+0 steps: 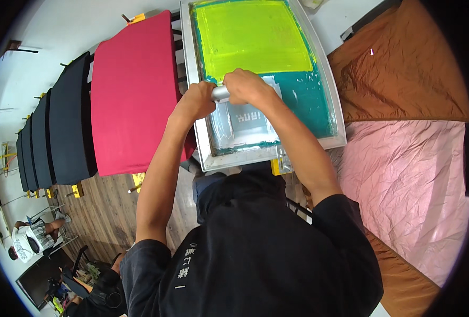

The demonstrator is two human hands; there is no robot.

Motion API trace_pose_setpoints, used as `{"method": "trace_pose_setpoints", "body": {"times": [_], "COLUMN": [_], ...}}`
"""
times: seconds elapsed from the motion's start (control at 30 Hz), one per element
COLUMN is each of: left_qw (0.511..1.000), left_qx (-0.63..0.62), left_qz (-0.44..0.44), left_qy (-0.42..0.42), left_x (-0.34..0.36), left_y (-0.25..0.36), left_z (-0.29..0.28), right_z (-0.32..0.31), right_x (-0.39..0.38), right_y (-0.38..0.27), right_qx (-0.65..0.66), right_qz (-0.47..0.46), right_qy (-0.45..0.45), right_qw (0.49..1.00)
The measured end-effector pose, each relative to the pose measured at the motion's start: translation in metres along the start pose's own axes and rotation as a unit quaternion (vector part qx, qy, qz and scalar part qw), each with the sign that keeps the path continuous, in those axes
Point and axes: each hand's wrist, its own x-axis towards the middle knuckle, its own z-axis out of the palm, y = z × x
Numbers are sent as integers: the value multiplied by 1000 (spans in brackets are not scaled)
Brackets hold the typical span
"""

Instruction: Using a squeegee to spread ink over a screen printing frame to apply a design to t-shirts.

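My left hand and my right hand are both closed around the silver handle of a squeegee. They grip it side by side over a screen-printing frame with a metal rim. Bright yellow-green ink covers the far part of the mesh. The near part is teal, with a pale patch and light lettering just below my hands. My fists hide most of the squeegee, and its blade does not show.
To the left stands a board covered in red fabric, then several with black fabric. Brown fabric and pink crinkled fabric lie on the right. Two other people, one in a white top, are at lower left.
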Motion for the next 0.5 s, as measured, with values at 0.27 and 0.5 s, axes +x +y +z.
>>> {"method": "trace_pose_setpoints", "body": {"times": [0.27,0.5], "left_qw": [998,998], "left_qx": [-15,-55], "left_qz": [48,15], "left_qy": [33,21], "left_x": [-22,-66], "left_y": [-11,13], "left_z": [17,30], "right_z": [34,52], "right_x": [-17,-60], "right_y": [-13,-21], "right_qx": [12,35], "right_qz": [-18,-61], "right_qy": [63,81], "right_qw": [998,994]}}
